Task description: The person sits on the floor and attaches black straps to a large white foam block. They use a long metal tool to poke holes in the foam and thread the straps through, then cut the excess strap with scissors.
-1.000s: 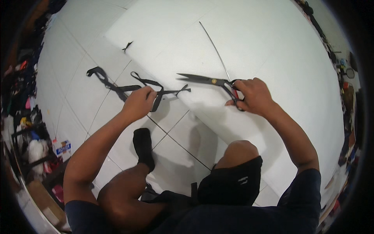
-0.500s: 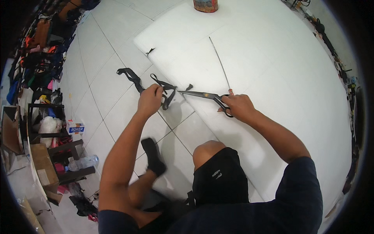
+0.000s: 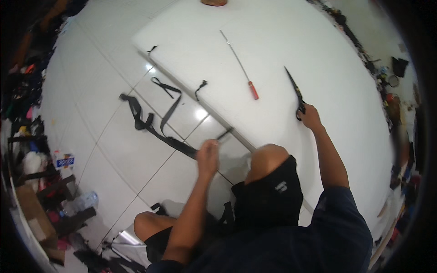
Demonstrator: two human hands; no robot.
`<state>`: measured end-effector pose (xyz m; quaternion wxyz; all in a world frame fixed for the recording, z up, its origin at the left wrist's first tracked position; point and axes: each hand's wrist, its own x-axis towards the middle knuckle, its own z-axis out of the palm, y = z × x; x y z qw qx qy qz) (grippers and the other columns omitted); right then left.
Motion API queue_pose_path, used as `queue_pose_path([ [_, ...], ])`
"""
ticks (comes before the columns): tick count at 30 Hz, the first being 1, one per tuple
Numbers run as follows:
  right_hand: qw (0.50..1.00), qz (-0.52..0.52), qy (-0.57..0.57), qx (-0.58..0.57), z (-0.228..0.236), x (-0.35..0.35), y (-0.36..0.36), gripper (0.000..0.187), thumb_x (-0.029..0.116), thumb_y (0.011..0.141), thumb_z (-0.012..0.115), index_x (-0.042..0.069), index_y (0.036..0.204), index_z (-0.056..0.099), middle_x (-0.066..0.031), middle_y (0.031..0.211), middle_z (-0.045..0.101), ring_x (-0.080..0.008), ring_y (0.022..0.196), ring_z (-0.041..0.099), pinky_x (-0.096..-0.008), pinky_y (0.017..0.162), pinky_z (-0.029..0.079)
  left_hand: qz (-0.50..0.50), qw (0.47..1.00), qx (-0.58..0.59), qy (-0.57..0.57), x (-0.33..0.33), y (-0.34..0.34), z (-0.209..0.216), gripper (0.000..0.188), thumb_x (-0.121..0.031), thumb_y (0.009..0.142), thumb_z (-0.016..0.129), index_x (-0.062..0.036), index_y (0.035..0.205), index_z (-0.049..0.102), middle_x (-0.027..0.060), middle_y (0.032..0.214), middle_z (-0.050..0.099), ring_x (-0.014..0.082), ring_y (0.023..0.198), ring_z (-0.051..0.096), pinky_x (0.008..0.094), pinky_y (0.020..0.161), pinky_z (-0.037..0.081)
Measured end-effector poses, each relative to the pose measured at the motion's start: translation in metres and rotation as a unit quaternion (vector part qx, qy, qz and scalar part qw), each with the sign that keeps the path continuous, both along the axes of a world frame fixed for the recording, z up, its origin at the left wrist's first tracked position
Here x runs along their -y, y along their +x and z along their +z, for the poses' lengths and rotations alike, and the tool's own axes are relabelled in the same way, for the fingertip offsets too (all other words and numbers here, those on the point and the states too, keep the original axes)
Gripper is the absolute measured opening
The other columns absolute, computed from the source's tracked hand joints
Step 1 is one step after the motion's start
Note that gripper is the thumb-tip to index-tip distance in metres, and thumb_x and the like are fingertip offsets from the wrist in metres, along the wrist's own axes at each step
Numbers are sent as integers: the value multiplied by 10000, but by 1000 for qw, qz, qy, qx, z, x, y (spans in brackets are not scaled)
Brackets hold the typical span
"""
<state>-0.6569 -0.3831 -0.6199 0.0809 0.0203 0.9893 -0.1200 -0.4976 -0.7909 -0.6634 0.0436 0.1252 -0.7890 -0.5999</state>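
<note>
My left hand (image 3: 208,157) is closed around a black strap (image 3: 182,146) over the tiled floor. A short end of it sticks out past my fingers toward the edge of the white slab (image 3: 291,41). The rest trails left across the tiles in loose bends, with a thinner black loop beside it. On the slab, my right hand (image 3: 311,117) grips black-handled scissors (image 3: 293,86) by the handles, blades pointing away from me. A long screwdriver (image 3: 253,90) with a red handle lies left of the scissors. Small black strap scraps (image 3: 200,86) rest along the slab's edge.
A rusty container (image 3: 214,2) stands at the slab's far edge. On the left are a small box (image 3: 65,160), a clear plastic bottle (image 3: 86,201) and a cardboard box (image 3: 34,211). My bare knee (image 3: 269,158) is beside the slab's near edge.
My right hand has carried the scissors away from the strap, to the right past the screwdriver. My left hand has come nearer my body, drawing the strap along. The view has shifted too.
</note>
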Motion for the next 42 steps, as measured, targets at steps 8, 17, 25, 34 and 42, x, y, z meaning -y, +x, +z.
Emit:
queue_pose_path([
  [8, 977, 179, -69, 89, 83, 106, -14, 414, 294, 873, 721, 58, 1200, 626, -133, 1125, 651, -265, 960, 632, -362, 840, 514, 13, 988, 24, 154, -136, 10, 1, 284, -263, 993, 569, 2, 933, 651, 92, 639, 577, 175, 565, 529, 345, 556, 424],
  [17, 899, 131, -230, 349, 58, 121, 58, 285, 254, 900, 723, 70, 1117, 707, -36, 805, 702, -126, 719, 642, -280, 660, 531, -35, 979, 57, 194, -133, -9, 16, 278, -210, 990, 571, 53, 985, 662, 45, 749, 615, 101, 686, 517, 275, 648, 442],
  [25, 928, 125, -245, 251, 27, 77, 64, 212, 204, 889, 721, 36, 1019, 719, -72, 941, 718, -146, 850, 633, -306, 777, 498, 64, 968, 148, 193, -179, 32, 0, 348, -281, 923, 689, 28, 955, 532, 109, 767, 615, 171, 679, 564, 312, 656, 473],
  [34, 939, 315, -112, 83, 5, 62, 72, 161, 199, 902, 673, 39, 911, 661, -111, 884, 673, -264, 827, 635, -373, 739, 496, 129, 955, 193, 182, -208, 25, -26, 700, -450, 804, 794, 35, 1109, 391, 137, 991, 497, 196, 908, 493, 269, 788, 439],
  [42, 931, 325, -164, -29, 20, 112, -21, 371, 351, 911, 642, 69, 1146, 592, -156, 1059, 641, -303, 1004, 628, -429, 829, 504, 157, 912, 306, 225, -219, 12, -8, 1061, -407, 729, 854, 93, 1397, 199, 308, 1266, 451, 352, 1138, 523, 391, 960, 445],
])
